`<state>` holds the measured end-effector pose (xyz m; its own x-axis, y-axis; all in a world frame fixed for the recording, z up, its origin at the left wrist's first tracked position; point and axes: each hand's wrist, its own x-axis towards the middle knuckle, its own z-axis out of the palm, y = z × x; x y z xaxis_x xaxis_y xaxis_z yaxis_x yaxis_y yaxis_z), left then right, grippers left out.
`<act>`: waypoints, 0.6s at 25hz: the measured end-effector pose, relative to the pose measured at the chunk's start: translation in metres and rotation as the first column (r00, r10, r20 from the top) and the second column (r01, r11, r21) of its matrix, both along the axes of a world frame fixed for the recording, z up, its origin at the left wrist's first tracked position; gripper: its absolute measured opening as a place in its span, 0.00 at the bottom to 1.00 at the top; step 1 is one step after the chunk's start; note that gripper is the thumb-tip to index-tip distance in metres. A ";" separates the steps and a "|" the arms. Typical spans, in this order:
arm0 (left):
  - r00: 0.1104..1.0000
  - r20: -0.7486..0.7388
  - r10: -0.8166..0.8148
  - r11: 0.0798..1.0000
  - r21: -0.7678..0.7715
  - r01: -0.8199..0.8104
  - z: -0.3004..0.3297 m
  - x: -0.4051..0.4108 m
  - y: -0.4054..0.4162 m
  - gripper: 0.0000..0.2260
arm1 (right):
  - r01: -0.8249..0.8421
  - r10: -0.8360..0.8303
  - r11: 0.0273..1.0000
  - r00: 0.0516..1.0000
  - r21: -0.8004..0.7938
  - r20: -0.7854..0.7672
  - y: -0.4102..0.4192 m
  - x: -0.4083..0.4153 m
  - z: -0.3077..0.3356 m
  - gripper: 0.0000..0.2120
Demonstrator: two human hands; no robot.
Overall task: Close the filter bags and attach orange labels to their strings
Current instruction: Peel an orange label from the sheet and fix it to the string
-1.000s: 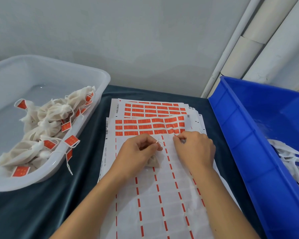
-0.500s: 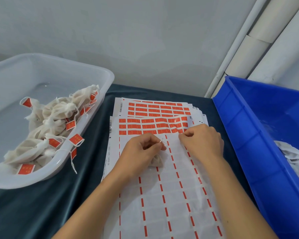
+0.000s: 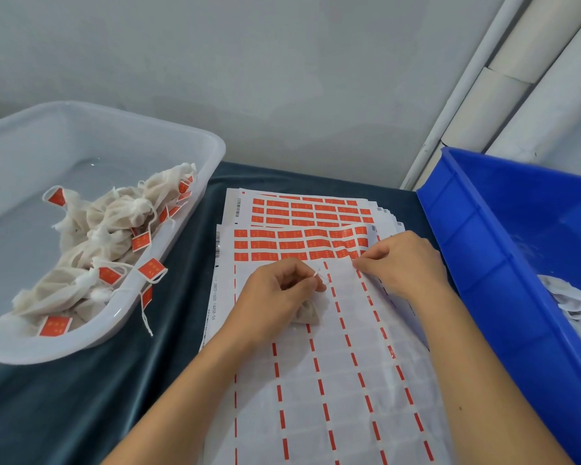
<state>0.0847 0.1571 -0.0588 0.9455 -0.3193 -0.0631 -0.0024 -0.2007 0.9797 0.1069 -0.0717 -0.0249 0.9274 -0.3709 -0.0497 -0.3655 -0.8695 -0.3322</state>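
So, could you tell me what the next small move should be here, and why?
Probably the right hand should peel one orange label off the sheet: its fingertips pinch at the lowest remaining row, while the left hand holds the bag with its string raised, still unlabelled.

Single head view: your camera sits above near edge of worktop (image 3: 64, 414), close, facing forward and down. Label sheet (image 3: 342, 380) centred; clear tub (image 3: 195, 182) left of it, blue bin (image 3: 483, 263) right, wall beyond.
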 end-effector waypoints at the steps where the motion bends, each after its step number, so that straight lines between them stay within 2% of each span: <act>1: 1.000 -0.001 0.000 1.000 0.002 0.000 0.000 0.000 0.000 0.08 | 0.000 0.000 1.000 1.000 0.002 0.015 0.000 -0.001 -0.001 0.13; 7: 1.000 0.009 -0.002 1.000 0.016 0.001 0.002 -0.001 0.000 0.08 | 0.016 -0.013 0.999 0.996 -0.033 0.087 -0.001 -0.009 -0.004 0.11; 11: 1.000 0.009 -0.004 1.000 0.013 0.004 0.003 -0.002 0.000 0.08 | 0.152 -0.142 0.988 0.954 -0.018 0.264 0.015 -0.018 -0.020 0.15; 15: 1.000 0.010 -0.003 1.000 0.018 0.003 0.003 -0.002 0.000 0.08 | 0.213 -0.199 0.977 0.916 -0.003 0.347 0.030 -0.023 -0.036 0.16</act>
<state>0.0831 0.1573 -0.0553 0.9452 -0.3210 -0.0598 -0.0123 -0.2180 0.9759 0.0838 -0.0413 -0.0611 0.7875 -0.5506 0.2769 -0.4079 -0.8025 -0.4355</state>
